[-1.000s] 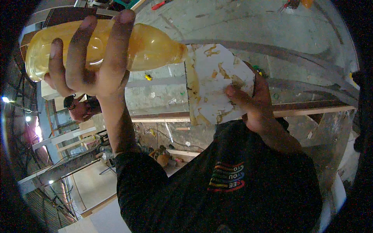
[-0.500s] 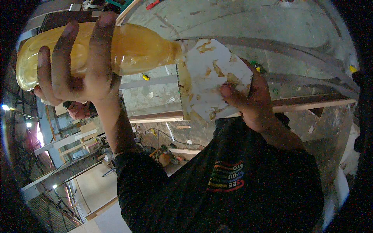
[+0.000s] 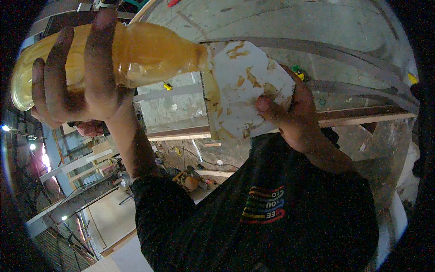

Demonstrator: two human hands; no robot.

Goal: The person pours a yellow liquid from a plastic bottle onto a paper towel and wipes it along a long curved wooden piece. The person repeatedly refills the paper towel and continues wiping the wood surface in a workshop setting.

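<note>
My left hand (image 3: 90, 86) is wrapped round a clear plastic bottle (image 3: 156, 54) of yellow-amber, glue-like liquid. The bottle lies nearly level, its neck pointing right. Between the thumb and fingers of my right hand (image 3: 301, 120) is a white notched glue spreader (image 3: 233, 77), blotched with brown dried residue. Its toothed left edge stands at the bottle's mouth, where the two meet or almost meet. A yellowish wet band runs down along those teeth. The fingers behind the spreader are mostly hidden.
Beyond my hands spreads a grey, stained work surface (image 3: 290, 27) with a wooden edge strip (image 3: 362, 116). Small items on it include a yellow piece (image 3: 168, 86), a green-and-black object (image 3: 299, 74) and a red object (image 3: 172, 2). Tools and cables (image 3: 190, 182) lie lower down, beside stacked boards.
My left hand and the bottle have shifted slightly left, and the bottle's mouth sits a little higher and further left. The spreader has barely moved in my right hand.
</note>
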